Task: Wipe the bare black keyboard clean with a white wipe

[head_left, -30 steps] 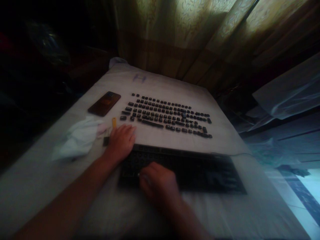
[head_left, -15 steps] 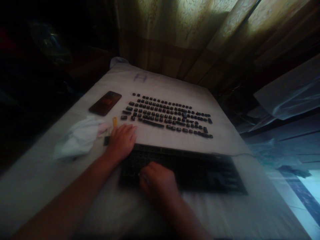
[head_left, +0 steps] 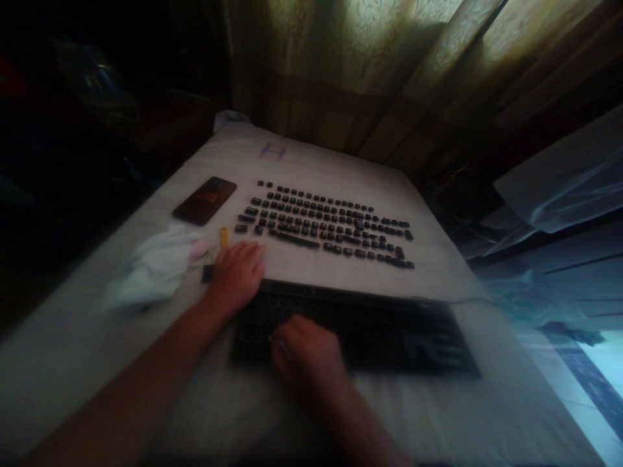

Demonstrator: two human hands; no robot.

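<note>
While the right hand (head_left: 309, 350) rested at six o'clock of the view, its fingers curled over the left part of a dark keyboard base (head_left: 384, 331), the left hand (head_left: 241, 269) lay palm down toward eight o'clock, beside the base's upper left corner. The left fingers were stretched out and a little apart, closed on nothing visible; whether the right fingers gripped anything I could not tell, since the back of that hand hid their tips. The base itself lay around five o'clock on a pale sheet (head_left: 335, 168), a thin cable (head_left: 474, 300) running off near four. Beyond it, about the clock's centre, loose black keycaps (head_left: 359, 224) stood in rows, the long space bar (head_left: 299, 240) among them. A yellow item (head_left: 224, 237) poked out just beside the left hand at nine o'clock, with a crumpled white cloth (head_left: 153, 269) between eight and nine, a phone (head_left: 205, 201) toward ten, and a patterned curtain (head_left: 311, 84) at twelve
</note>
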